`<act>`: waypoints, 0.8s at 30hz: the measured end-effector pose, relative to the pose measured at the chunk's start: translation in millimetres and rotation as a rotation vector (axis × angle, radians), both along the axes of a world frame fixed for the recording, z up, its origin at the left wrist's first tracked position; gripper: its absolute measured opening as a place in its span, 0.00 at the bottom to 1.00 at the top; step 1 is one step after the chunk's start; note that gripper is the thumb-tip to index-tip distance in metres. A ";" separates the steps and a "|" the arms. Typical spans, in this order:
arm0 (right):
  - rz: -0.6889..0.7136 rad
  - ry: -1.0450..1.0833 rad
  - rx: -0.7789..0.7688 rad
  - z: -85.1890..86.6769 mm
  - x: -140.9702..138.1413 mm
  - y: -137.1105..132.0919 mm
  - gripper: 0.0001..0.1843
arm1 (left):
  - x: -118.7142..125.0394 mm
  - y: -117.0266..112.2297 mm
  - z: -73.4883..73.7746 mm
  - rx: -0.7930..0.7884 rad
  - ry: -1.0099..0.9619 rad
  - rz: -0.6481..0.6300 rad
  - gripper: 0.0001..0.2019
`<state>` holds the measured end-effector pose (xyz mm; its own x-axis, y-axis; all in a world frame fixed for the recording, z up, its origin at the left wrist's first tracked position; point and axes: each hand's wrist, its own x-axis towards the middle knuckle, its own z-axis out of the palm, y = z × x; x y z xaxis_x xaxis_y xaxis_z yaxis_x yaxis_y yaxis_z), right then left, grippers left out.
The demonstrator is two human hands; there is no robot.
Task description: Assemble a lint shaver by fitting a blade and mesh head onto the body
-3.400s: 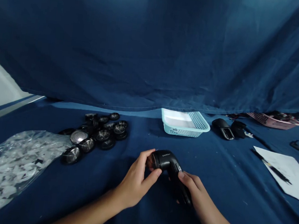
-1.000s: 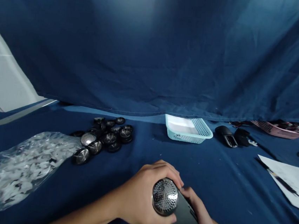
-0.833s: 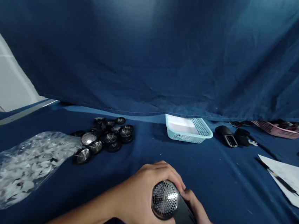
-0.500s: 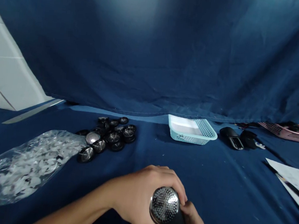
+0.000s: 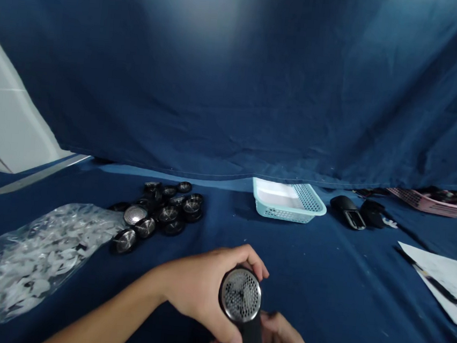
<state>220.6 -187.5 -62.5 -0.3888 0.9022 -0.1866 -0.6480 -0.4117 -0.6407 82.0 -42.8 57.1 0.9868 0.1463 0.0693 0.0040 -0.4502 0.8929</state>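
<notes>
A black fabric shaver point(image 5: 241, 297) with a round, perforated metal head is held up at the bottom middle of the head view. My left hand point(image 5: 201, 285) wraps around the head end, its thumb along the near side and its fingers behind. Lower down, my right hand point(image 5: 287, 341) closes on the body from the right, with fingertips showing past the left edge. The body's lower end runs out of the picture. Off to the left lies a pile of black rings with metal mesh caps point(image 5: 168, 214).
A clear plastic bag point(image 5: 37, 261) of small white pieces lies at the left. Behind stands a light blue basket point(image 5: 285, 213) with something white inside. To the right are black device parts point(image 5: 348, 211), a pink basket point(image 5: 435, 205) and white paper point(image 5: 445, 273) with a dark pen-like tool point(image 5: 439, 286).
The fabric shaver has shifted slightly left and its head now faces me more directly. More of its black body shows. My right hand has moved lower along it.
</notes>
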 end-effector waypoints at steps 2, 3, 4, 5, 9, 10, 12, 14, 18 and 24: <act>-0.042 0.031 -0.023 8.3 3.6 0.7 0.29 | -0.8 3.1 3.1 0.082 -0.031 0.032 0.31; -0.083 0.042 -0.019 11.7 5.0 1.4 0.28 | -1.6 4.7 4.9 0.135 -0.044 0.051 0.31; -0.125 0.038 -0.005 14.6 6.0 2.3 0.27 | -2.6 6.2 6.6 0.188 -0.053 0.079 0.31; -0.167 0.028 0.014 16.9 6.7 3.4 0.26 | -3.8 7.5 8.0 0.237 -0.058 0.113 0.31; -0.258 -0.021 0.067 21.3 7.9 7.2 0.27 | -8.6 10.7 11.1 0.340 -0.060 0.231 0.31; -0.259 -0.020 0.077 21.4 8.0 7.7 0.27 | -9.3 10.8 11.8 0.350 -0.055 0.239 0.31; -0.248 -0.001 0.090 20.7 8.3 8.4 0.27 | -9.8 10.2 13.6 0.366 -0.029 0.245 0.31; -0.236 0.012 0.104 19.7 8.5 8.4 0.27 | -9.8 8.8 15.5 0.383 -0.004 0.244 0.31; -0.242 -0.018 0.121 19.3 7.7 6.9 0.28 | -11.1 5.5 16.9 0.427 -0.018 0.218 0.30; -0.339 -0.077 0.117 19.1 4.7 4.4 0.30 | -14.5 0.4 14.4 0.590 0.036 0.216 0.25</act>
<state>225.3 -183.0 -43.3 -0.0528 0.9944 -0.0914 -0.6831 -0.1028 -0.7231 67.4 -42.4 71.5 0.9424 0.2900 0.1669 0.1753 -0.8528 0.4919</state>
